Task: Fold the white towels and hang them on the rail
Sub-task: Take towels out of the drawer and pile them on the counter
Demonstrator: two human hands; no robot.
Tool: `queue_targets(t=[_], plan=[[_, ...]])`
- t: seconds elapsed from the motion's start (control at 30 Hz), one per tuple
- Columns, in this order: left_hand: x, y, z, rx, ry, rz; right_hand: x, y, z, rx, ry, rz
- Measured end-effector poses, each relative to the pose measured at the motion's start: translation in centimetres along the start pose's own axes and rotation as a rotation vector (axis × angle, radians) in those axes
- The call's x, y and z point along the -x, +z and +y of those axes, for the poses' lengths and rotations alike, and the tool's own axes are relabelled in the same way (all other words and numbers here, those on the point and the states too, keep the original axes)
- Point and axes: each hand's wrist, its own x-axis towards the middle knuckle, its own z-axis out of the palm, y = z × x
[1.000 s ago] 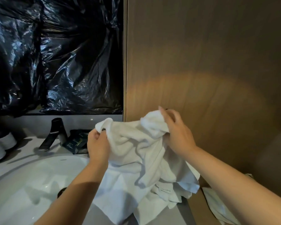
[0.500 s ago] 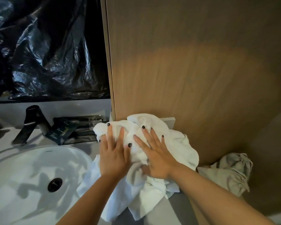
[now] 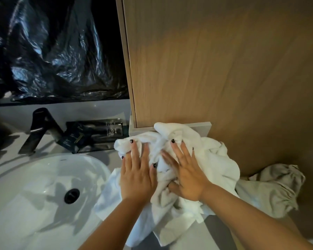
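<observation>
Pressing down on a crumpled white towel [image 3: 211,159] with both hands: left hand [image 3: 136,177] flat, fingers straight and spread on the towel's left part; right hand [image 3: 186,175] flat too, fingers splayed over the bunched middle, thumb tucked against a fold. Neither hand grips anything. The towel sits on the table [image 3: 112,156] to the right of the sink [image 3: 34,186], hard against the wooden panel [image 3: 215,69], its near edge hanging off the table's front. A second towel [image 3: 275,188] lies bunched to the right, apart from the hands. No rail in view.

Judgement: step in hand is flattening before the first fold, and the cloth is far from flat. Better to find two corners and pull them apart than to palm the lump, then smooth outward from the middle. The draped part is best kept out of the sink.

Writing: dark packets [image 3: 96,134] by the faucet [image 3: 42,129] carry pale print, too small to read. No brand legible.
</observation>
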Motion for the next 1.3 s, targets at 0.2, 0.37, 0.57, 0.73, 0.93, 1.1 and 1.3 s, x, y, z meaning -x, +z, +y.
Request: queue_targets(t=[0.2, 0.37, 0.57, 0.73, 0.93, 1.1, 1.3], plan=[[0.5, -1.8, -0.2, 0.038, 0.007, -0.102, 1.4, -2.0, -1.7, -0.096, 0.034, -0.006], [2.2, -4.2, 1.4, 0.055, -0.064, -0.119, 5.0, -4.4, -2.3, -0.170, -0.012, 0.016], [7.2, -5.8, 6.0, 0.236, -0.110, -0.030, 12.4, -5.2, -1.3, -0.228, 0.043, -0.006], [12.1, -4.7, 11.4, 0.272, -0.015, 0.002, 19.2, -5.2, 1.3, -0.188, 0.095, 0.000], [18.4, -2.3, 19.0, 0.142, 0.052, -0.055, 28.6, -6.1, 4.9, -0.225, 0.115, -0.069], [23.7, 0.4, 25.8, 0.075, 0.049, -0.141, 36.7, -6.1, 7.7, -0.255, 0.140, -0.144], [28.3, 2.9, 31.2, 0.063, 0.149, -0.229, 44.1, -5.6, 10.5, -0.248, 0.237, -0.218]])
